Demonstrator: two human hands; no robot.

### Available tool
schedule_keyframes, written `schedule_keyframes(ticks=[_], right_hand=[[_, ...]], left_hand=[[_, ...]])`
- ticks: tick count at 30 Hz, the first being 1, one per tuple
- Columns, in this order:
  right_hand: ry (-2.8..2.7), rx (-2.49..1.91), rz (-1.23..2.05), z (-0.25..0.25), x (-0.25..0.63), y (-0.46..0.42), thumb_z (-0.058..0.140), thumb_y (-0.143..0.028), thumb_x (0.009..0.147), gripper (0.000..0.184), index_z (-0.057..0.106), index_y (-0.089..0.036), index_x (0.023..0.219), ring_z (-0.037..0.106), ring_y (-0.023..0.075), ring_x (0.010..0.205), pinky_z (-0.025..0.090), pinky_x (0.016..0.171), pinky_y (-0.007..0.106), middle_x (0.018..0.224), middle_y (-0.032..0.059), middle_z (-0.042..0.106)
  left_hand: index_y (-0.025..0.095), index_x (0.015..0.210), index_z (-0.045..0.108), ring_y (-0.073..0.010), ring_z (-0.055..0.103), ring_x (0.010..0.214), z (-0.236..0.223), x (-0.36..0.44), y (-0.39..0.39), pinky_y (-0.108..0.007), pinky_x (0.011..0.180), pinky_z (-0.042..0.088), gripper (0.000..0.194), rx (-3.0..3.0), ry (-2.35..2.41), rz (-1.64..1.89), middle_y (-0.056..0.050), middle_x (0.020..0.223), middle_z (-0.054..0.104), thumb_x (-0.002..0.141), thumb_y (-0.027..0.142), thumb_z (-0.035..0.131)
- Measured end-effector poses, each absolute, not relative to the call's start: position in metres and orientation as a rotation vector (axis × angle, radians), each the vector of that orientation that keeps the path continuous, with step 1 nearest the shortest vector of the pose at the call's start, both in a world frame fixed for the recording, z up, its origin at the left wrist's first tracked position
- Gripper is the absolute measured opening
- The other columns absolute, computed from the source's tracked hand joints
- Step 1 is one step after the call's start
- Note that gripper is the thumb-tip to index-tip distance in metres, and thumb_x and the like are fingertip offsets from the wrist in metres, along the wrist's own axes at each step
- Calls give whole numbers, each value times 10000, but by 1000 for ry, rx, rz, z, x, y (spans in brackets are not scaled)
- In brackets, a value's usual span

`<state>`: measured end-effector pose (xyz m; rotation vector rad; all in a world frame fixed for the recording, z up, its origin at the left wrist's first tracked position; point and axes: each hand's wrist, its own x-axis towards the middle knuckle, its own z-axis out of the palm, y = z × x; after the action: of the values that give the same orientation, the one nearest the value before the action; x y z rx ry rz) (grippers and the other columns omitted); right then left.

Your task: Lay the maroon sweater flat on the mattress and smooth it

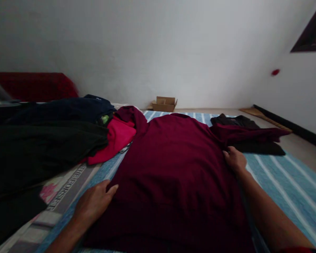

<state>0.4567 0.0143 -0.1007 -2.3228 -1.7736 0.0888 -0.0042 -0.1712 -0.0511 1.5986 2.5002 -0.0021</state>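
Sweatshirt [173, 168], maroon, long-sleeved, spread flat with its collar toward the far edge of a blue sheet [284, 182] banded with white stripes. Cardboard box [163, 107], brown and rectangular, with raised flaps, stands beyond that edge near the plain wall [158, 52]; its contents cannot be made out. Right hand [235, 160]: thumb and fingers closed on the sweatshirt's right side, below the sleeve. Left hand [96, 200]: at the left side, thumb extended along the cloth; the other fingers are largely hidden, and whether they grip cannot be told. The right sleeve crosses dark folded garments [258, 148] toward the sheet's far right corner; the left sleeve rests against a pinkish-red garment [121, 137]. Left of the sheet's left edge, dark, softly creased clothes [42, 151] lie heaped over a flower-printed, lettered cloth [68, 186].
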Motion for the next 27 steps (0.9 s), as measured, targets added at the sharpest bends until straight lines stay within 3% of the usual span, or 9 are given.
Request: schedule_keyframes(ticks=[3, 6, 10, 13, 16, 19, 24, 27], right_hand=[[-1829, -2248, 61, -95, 463, -8, 416, -371, 885, 408, 520, -166, 1222, 601, 230, 985, 444, 758, 303, 1091, 102, 638], [-1914, -2112, 42, -83, 453, -57, 426, -371, 883, 318, 594, -189, 1083, 602, 216, 940, 446, 742, 298, 1074, 78, 628], [-2254, -1470, 191, -67, 408, -147, 395, -339, 920, 237, 591, -209, 893, 580, 166, 752, 448, 681, 284, 843, 39, 619], [-2469, -1087, 215, -66, 372, -200, 499, -247, 874, 119, 571, -223, 966, 560, 171, 761, 445, 684, 295, 865, 28, 612], [-2526, -1051, 32, -74, 351, -221, 611, -163, 762, 237, 560, -220, 986, 555, 196, 744, 442, 657, 316, 867, 26, 616], [-2562, -1055, -100, -87, 345, -224, 613, -82, 703, 217, 557, -211, 869, 538, 197, 687, 424, 600, 311, 794, 16, 604], [-2616, -963, -276, -100, 336, -227, 558, 15, 635, 429, 541, -166, 1023, 537, 204, 720, 414, 610, 315, 874, 47, 621], [-2615, -976, -347, -101, 329, -225, 555, 32, 633, 338, 544, -165, 908, 512, 197, 665, 361, 541, 304, 801, 51, 609]], left_hand=[[233, 656, 529, -285, 634, 772, -55, -9, -167, -328, 660, 402, 274, 1626, 2446, 98, -102, 764, 683, 794, 406, 368], [240, 591, 506, -276, 622, 736, -57, -11, -164, -328, 652, 404, 271, 1652, 2399, 208, -88, 704, 660, 764, 403, 375], [236, 556, 482, -250, 602, 693, -55, -11, -165, -317, 645, 403, 265, 1619, 2379, 316, -69, 657, 628, 739, 411, 406], [230, 544, 459, -220, 577, 656, -54, -9, -169, -302, 632, 395, 271, 1612, 2356, 383, -44, 621, 596, 741, 412, 416], [225, 537, 439, -198, 544, 622, -56, -8, -172, -286, 599, 378, 265, 1581, 2359, 479, -18, 578, 552, 730, 407, 435], [220, 536, 435, -179, 511, 587, -60, -6, -176, -270, 548, 350, 256, 1503, 2334, 617, 2, 551, 515, 714, 402, 454], [213, 508, 405, -144, 443, 536, -66, -4, -181, -248, 494, 304, 269, 1396, 2243, 831, 30, 513, 443, 688, 401, 477], [207, 492, 400, -129, 412, 511, -66, -3, -182, -241, 480, 283, 279, 1341, 2210, 908, 44, 494, 414, 652, 411, 501]])
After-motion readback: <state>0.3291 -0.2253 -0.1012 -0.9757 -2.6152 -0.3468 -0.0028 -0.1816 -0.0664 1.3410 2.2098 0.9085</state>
